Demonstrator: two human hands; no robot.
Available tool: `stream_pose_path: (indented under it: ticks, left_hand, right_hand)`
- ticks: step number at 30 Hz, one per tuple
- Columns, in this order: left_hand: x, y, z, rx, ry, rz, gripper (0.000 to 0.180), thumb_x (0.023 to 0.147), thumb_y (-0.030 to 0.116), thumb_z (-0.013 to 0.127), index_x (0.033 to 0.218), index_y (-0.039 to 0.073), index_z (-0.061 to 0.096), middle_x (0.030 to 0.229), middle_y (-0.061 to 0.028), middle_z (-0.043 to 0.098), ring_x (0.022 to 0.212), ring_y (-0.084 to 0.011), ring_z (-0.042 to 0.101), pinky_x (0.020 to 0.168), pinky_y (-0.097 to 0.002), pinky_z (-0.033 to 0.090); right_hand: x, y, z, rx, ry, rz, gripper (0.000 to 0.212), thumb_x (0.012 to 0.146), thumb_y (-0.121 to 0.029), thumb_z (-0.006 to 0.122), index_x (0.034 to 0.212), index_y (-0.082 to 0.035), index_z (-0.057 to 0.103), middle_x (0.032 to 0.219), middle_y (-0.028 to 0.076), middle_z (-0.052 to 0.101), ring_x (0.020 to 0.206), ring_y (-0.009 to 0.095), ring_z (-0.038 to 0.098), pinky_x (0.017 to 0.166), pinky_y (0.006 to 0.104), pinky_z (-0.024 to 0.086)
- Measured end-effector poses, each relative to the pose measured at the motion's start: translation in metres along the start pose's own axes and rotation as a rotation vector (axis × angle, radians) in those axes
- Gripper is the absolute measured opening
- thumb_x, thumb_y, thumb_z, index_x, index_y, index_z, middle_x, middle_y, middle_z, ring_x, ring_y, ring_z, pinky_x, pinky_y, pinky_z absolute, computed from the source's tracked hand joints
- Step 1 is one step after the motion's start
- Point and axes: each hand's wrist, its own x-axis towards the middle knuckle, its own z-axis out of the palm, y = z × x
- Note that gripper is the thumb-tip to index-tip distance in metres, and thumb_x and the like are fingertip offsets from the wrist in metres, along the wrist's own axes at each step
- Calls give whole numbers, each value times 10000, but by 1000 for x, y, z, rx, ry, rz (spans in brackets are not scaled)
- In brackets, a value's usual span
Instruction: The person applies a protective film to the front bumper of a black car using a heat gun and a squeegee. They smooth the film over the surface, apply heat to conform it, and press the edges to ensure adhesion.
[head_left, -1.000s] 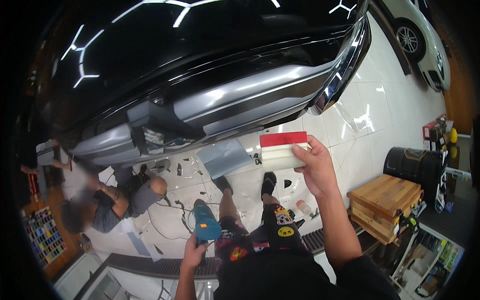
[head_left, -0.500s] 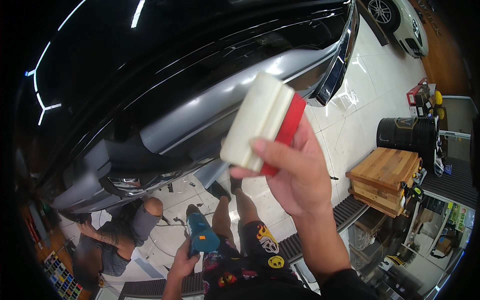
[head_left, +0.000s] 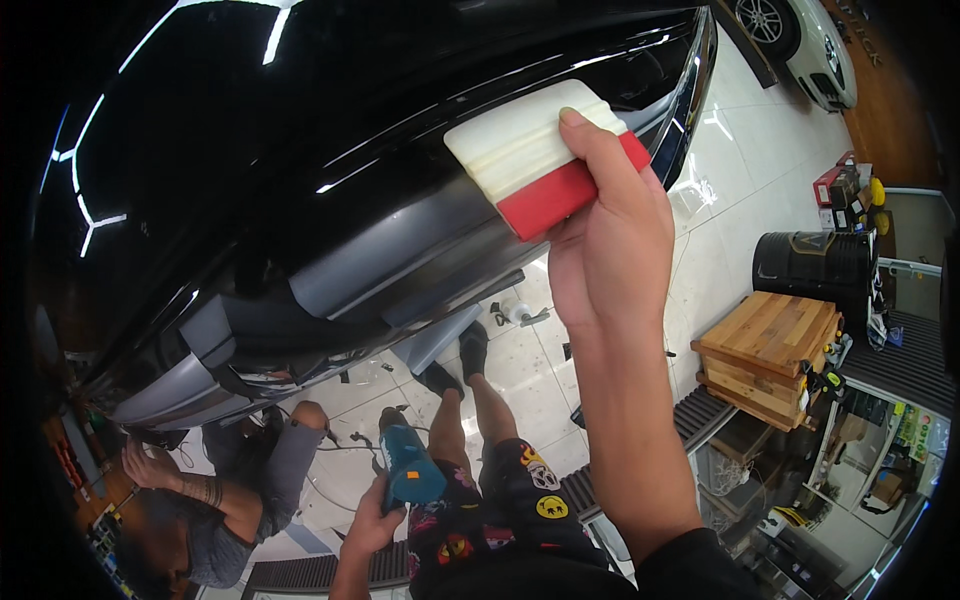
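My right hand [head_left: 615, 250] grips a white squeegee [head_left: 520, 130] with a red felt edge, the thumb lying on its white face. It is raised in front of the glossy black car body [head_left: 330, 110]. Behind and below it runs a satin grey panel [head_left: 380, 265] along the car's lower part. Low by my left thigh, my left hand [head_left: 372, 518] is wrapped round a teal heat gun [head_left: 412, 468], its narrow nozzle pointing away from me toward the car.
A co-worker [head_left: 235, 500] crouches at the lower left, hands near the car's end. Right of me stand a wooden box [head_left: 765, 340] and a black drum [head_left: 815, 270]. A white car [head_left: 815, 50] is parked at the far right. Cords and scraps lie on the tiled floor [head_left: 540, 370].
My right hand has moved up and away toward the car, and the squeegee has turned so its red edge faces lower right. The heat gun has barely moved. The co-worker's arm has shifted.
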Motion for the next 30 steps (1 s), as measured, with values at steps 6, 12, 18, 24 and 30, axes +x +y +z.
stream_pose_path:
  ticks: [6,12,18,24,30]
  left_hand:
    - [3,14,4,27,-10,11,757,788,6,609,1489,-99,341,1274,-199,602,1191,-244,571,1041,-338,428]
    - [4,25,7,-35,-5,-1,758,775,5,586,1487,-96,347,1243,-184,607,1154,-225,574,1018,-328,438]
    - [8,22,6,16,8,95,767,781,-14,601,1504,-68,349,1130,-96,602,966,-148,557,871,-290,469]
    - [3,22,6,7,15,58,755,788,3,587,1500,-76,346,1177,-143,604,1034,-178,567,930,-308,464]
    - [-2,11,5,-50,17,20,752,787,13,579,1495,-88,346,1272,-193,597,1168,-220,563,1013,-321,438]
  right_hand:
    - [12,1,1,-33,-9,3,271,919,-177,693,1072,42,646,896,132,711,699,191,710,492,295,532]
    - [13,-2,7,-60,-7,10,256,919,-158,702,1061,50,655,911,125,711,750,173,708,577,300,554]
    - [12,2,8,-87,-11,-37,271,950,-152,678,1120,53,628,1010,130,689,967,212,681,893,377,543]
    - [-4,-8,-2,-113,-36,49,305,955,-177,684,1153,48,631,1042,141,699,957,207,698,839,365,570]
    - [-1,-4,1,-106,-76,44,304,956,-183,682,1161,36,631,1048,146,701,937,206,706,801,365,581]
